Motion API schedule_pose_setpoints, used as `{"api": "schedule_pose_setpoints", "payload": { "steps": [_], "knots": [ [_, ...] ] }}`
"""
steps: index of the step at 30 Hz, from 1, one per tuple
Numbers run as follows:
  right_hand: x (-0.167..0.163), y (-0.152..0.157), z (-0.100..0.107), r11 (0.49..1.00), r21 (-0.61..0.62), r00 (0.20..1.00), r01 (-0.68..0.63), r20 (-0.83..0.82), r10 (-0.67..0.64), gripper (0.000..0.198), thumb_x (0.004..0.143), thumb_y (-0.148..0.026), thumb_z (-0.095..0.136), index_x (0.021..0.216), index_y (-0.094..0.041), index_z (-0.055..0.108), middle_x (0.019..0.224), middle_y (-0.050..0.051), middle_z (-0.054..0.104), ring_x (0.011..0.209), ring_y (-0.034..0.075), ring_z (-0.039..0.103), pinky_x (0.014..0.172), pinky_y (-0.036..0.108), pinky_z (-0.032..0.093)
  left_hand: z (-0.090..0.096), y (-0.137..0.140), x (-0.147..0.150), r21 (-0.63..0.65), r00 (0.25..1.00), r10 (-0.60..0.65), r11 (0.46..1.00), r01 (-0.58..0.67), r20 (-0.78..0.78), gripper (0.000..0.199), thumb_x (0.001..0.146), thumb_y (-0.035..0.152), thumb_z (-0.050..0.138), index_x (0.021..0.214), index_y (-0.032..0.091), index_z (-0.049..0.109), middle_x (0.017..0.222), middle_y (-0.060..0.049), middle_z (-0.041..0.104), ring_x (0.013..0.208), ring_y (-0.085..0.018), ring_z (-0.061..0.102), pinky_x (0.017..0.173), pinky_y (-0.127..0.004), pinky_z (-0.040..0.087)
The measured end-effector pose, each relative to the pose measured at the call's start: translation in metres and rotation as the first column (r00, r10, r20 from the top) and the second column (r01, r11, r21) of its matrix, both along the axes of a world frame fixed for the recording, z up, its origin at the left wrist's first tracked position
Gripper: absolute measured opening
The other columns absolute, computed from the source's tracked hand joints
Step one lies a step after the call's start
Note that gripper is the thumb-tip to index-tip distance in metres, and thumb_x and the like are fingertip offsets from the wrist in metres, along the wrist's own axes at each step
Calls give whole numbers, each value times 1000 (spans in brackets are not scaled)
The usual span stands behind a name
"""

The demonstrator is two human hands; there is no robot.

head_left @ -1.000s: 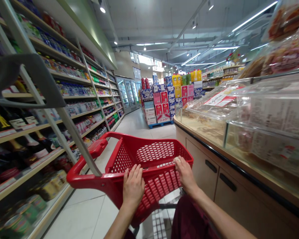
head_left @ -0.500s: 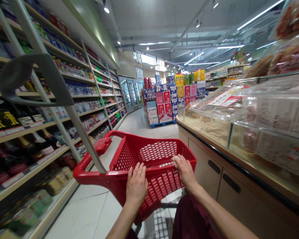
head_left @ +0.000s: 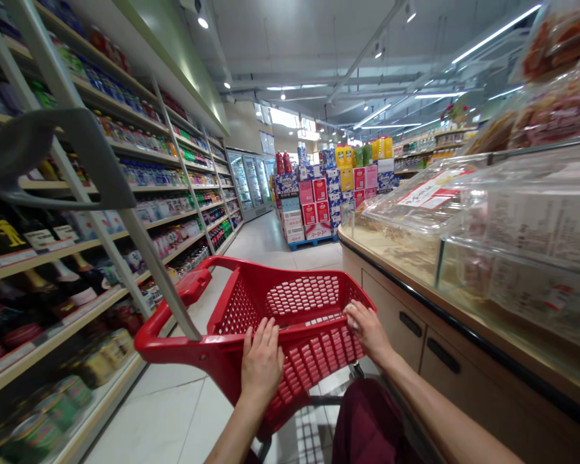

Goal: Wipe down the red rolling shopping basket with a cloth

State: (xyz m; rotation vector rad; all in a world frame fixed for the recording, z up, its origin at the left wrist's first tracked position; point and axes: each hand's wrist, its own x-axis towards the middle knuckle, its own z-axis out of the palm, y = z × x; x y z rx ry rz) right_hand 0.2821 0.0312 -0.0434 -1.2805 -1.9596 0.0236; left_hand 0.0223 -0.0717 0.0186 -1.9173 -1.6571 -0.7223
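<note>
- Red shopping cart (head_left: 314, 361): it stands upright right in front of the seated-height knees, basket mouth up, its long axis crosswise to the person, handle end to the person's left, nose to the right.
- Left grip (head_left: 263, 364): laid over the near rim about midway along, fingers straight and side by side, not closed round anything I can make out.
- Right grip (head_left: 372, 335): farther along that same rim, near the nose, fingers together and curled on a white wad (head_left: 352, 309); from here I can't tell what the wad is.
- Knee (head_left: 367, 419) in maroon cloth: just below the basket, between the two forearms.
- Grey metal pole (head_left: 174, 296): slants up and leftward beside the cart's handle end, a grey loop (head_left: 111, 177) jutting from it.
- Tabletop (head_left: 396, 241): just past the nose, on the right, a wooden unit with a low glass edge, heaped with clear plastic packs (head_left: 430, 193).
- Shelves (head_left: 157, 188) of bottles and cans: along the left, near the handle end.
- Farther up the aisle, beyond the basket: a stack of drink cartons (head_left: 316, 209) on a blue pallet (head_left: 313, 243), and glass-door fridges (head_left: 250, 183) well behind.
</note>
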Motion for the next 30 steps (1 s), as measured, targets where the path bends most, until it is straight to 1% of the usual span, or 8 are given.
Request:
{"api": "schedule_pose_setpoints", "payload": {
  "steps": [3, 6, 10, 12, 17, 22, 27, 30],
  "knots": [
    [23, 4, -2, 996, -22, 994, 86, -70, -88, 31, 82, -20, 34, 103, -24, 57, 120, 8, 53, 117, 22, 42, 94, 49, 30, 0, 0, 1, -6, 1000, 4, 1000, -4, 1, 37, 73, 18, 41, 106, 16, 58, 118, -7, 56, 114, -22, 45, 101, -41, 23],
    [15, -2, -5, 978, -2, 970, 208, -125, -207, 35, 83, -19, 31, 106, -19, 57, 118, 13, 53, 119, 25, 39, 92, 51, 31, 0, 0, 2, -27, 1000, 32, 999, -32, 1, 37, 73, 18, 42, 107, 15, 58, 119, -6, 55, 114, -23, 45, 102, -41, 22],
    [-23, -15, -8, 996, 85, 1000, 9, -23, -7, 39, 83, -15, 33, 114, -26, 52, 127, 5, 48, 122, 19, 36, 98, 44, 30, 1, -3, 2, -63, 998, 59, 996, -61, -37, 39, 73, 19, 41, 110, 14, 56, 122, -5, 53, 116, -22, 42, 102, -41, 21],
    [-26, -15, -8, 992, 123, 999, -39, 32, 36, 41, 83, -14, 31, 117, -27, 50, 128, 5, 46, 123, 20, 34, 99, 45, 28, 2, -4, 2, -70, 996, 58, 996, -63, -70, 41, 73, 18, 40, 112, 15, 54, 124, -5, 50, 118, -22, 41, 102, -41, 21],
    [0, -10, -15, 949, 40, 950, 312, -33, -311, 42, 81, -11, 29, 117, -18, 50, 129, 15, 43, 123, 28, 33, 94, 54, 29, 3, -4, 5, -93, 991, 86, 991, -96, -100, 45, 72, 18, 40, 116, 13, 51, 127, -5, 47, 120, -22, 38, 103, -41, 20],
    [5, -12, -18, 986, 105, 986, 130, 86, -139, 51, 76, -4, 31, 121, -22, 46, 133, 9, 39, 126, 21, 28, 99, 46, 26, 6, -5, 7, -130, 988, 106, 984, -120, -115, 48, 72, 19, 39, 119, 12, 48, 129, -7, 45, 121, -22, 37, 103, -42, 22],
    [8, -11, -19, 926, 48, 927, 375, -42, -373, 45, 81, -9, 25, 118, -16, 50, 128, 18, 42, 124, 27, 32, 93, 52, 30, 8, -4, 7, -187, 983, 134, 970, -156, -124, 49, 74, 20, 38, 122, 10, 44, 130, -8, 43, 120, -22, 37, 103, -42, 21],
    [-7, -15, -18, 974, 94, 977, 205, 39, -209, 50, 78, -6, 27, 122, -20, 46, 133, 10, 39, 126, 21, 28, 98, 45, 30, 9, -2, 7, -203, 980, 147, 964, -173, -134, 50, 74, 20, 38, 123, 9, 43, 130, -9, 43, 120, -23, 38, 104, -42, 20]
  ]
}}
